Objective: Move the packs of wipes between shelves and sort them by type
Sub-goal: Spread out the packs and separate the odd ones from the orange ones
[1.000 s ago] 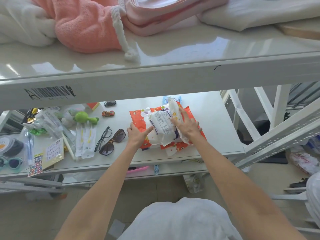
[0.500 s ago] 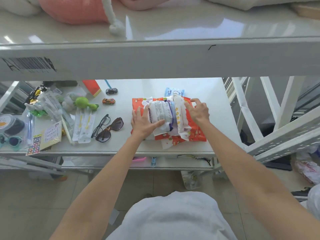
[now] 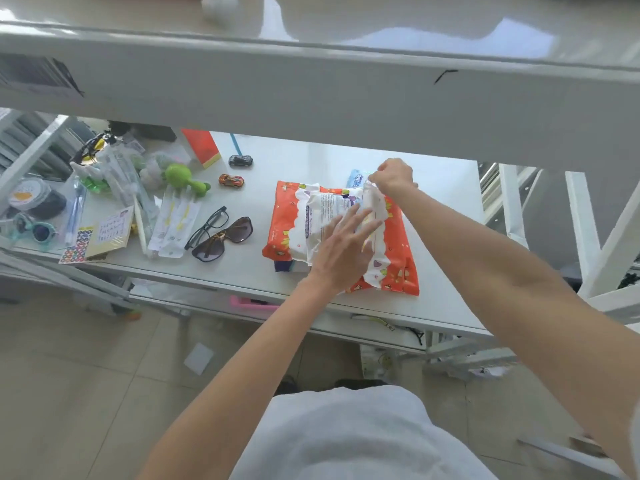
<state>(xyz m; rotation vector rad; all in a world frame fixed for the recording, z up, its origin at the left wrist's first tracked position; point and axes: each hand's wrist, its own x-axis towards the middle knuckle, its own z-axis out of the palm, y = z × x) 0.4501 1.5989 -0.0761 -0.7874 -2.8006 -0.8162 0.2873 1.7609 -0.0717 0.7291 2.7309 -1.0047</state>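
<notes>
My left hand (image 3: 341, 252) lies flat, fingers spread, palm down on the white pack of wipes (image 3: 322, 221) at the top of the stack; it presses and grips nothing. My right hand (image 3: 394, 176) is pinched shut on the far crimped end of a second white pack (image 3: 375, 206) that stands on edge just beside the first, on its right.

Both white packs rest on an orange pack (image 3: 398, 271), the widest in the stack. A dark purple edge (image 3: 282, 265) shows beneath the stack at its near left corner; I cannot tell what it belongs to. A small blue pack (image 3: 356, 176) lies on the shelf touching the far side of the stack, near my right hand.

The stack sits on the right half of the middle shelf (image 3: 446, 237). The left half holds unrelated items: sunglasses (image 3: 225, 239), clear-lens glasses (image 3: 207, 226), two toy cars (image 3: 231, 180), a green toy (image 3: 183, 176) and packaged utensils (image 3: 176, 220), all well apart from the wipes.

Progress assessment: the packs are gathered in one place, but types are still mixed, white on orange with blue alongside. I judge the sort to be at an early to middle stage. Remaining: separate the white packs from the orange, group the blue one, and assign each type its own shelf. The upper shelf (image 3: 311, 84) shows no wipes in view.
</notes>
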